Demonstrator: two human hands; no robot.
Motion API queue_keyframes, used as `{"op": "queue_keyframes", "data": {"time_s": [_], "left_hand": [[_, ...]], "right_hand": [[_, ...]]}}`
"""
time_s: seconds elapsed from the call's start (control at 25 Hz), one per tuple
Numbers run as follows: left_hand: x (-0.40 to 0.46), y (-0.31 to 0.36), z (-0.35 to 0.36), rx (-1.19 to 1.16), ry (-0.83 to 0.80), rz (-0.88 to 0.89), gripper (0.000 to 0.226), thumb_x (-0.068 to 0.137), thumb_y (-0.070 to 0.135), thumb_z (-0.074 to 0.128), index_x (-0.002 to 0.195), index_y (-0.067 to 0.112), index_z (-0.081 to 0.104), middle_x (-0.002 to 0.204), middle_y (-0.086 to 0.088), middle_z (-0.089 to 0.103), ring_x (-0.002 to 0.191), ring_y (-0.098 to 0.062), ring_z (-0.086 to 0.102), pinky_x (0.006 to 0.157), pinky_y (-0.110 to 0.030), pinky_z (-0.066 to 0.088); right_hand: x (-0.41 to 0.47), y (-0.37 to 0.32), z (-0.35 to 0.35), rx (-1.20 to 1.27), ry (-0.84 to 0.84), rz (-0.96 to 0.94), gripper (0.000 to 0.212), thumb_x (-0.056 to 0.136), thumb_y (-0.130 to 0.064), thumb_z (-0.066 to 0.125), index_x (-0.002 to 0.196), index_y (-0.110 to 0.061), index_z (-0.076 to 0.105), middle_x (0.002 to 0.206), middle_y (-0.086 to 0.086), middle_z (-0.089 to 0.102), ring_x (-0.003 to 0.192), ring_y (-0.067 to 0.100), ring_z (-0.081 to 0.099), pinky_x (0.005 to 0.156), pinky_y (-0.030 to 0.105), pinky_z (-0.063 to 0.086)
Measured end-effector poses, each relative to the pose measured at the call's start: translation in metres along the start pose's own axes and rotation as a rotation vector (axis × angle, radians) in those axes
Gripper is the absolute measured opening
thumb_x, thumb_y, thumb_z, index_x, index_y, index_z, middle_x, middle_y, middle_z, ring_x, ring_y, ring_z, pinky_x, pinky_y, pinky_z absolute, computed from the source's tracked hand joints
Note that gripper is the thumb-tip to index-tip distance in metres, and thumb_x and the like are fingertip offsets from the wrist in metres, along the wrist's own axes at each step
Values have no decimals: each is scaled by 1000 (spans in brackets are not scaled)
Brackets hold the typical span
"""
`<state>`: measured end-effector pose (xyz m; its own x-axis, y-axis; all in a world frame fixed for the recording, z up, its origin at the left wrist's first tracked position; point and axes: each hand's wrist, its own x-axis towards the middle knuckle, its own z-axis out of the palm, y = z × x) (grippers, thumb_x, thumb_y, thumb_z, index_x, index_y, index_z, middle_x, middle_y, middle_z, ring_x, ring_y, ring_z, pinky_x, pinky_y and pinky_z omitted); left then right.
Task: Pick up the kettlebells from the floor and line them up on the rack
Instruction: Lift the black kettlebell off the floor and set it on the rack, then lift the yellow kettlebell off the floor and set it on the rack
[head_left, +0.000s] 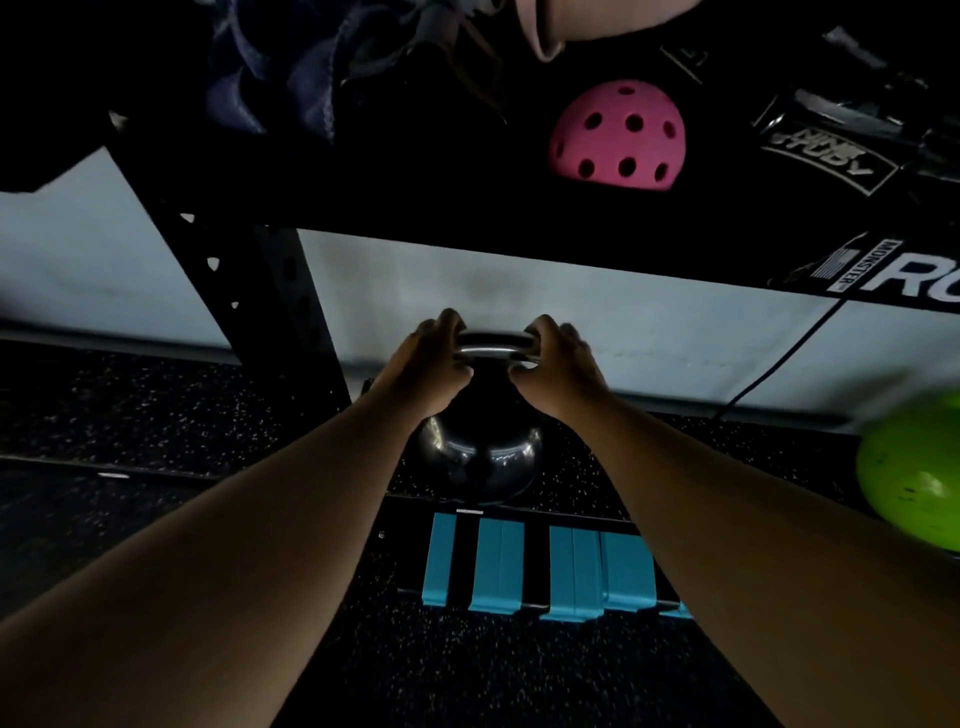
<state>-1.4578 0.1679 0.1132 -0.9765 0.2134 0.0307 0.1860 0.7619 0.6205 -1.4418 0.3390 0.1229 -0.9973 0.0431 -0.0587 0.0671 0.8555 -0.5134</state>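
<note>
A shiny black kettlebell (480, 457) with a steel handle sits low in the middle of the view, under the upper shelf of a black rack (467, 223). Both of my hands grip its handle from either side: my left hand (426, 364) on the left end, my right hand (561, 364) on the right end. Whether the kettlebell rests on the speckled surface or hangs just above it, I cannot tell. A bright green kettlebell (914, 473) shows partly at the right edge, blurred.
The upper shelf holds a pink perforated ball (618, 137), dark cloth (291, 78) and a black labelled item (831, 140). A perforated rack upright (291, 312) stands left of the kettlebell. Blue strips (540, 566) lie in front. A black cable (779, 364) runs down the pale wall.
</note>
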Motion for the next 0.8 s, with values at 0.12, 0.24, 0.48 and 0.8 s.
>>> {"op": "queue_keyframes", "data": {"time_s": [0.12,0.24,0.48,0.8], "left_hand": [[-31,-16,-12,-29,-33,-14,81,80,15,70,143,31,21,135,-14,44,111,-28,55,84,-40,53],[-70,-59,-43,54,-40,-84,78,79,21,69,142,32,24,140,-11,44,122,-29,50,95,-44,49],[-212,-192,-103,48,-228,-375,56,80,23,61,130,37,39,132,1,54,109,-18,55,86,-41,52],[-491,-337,-95,-21,-344,-804,53,75,20,60,125,31,49,128,-2,54,111,-24,55,85,-44,50]], "right_hand": [[-13,-27,-4,-209,51,-222,51,75,-35,61,124,-25,48,120,6,49,114,28,43,93,38,35],[-30,-79,7,-309,112,-475,47,75,-31,57,120,-20,53,121,7,50,116,31,43,99,42,35],[-96,-181,119,-282,-139,-634,30,76,-30,61,105,-23,58,104,1,60,104,30,51,88,43,45],[-251,-243,312,-378,-583,-760,26,82,-30,61,108,-25,56,105,0,59,102,26,50,88,43,44]]}}
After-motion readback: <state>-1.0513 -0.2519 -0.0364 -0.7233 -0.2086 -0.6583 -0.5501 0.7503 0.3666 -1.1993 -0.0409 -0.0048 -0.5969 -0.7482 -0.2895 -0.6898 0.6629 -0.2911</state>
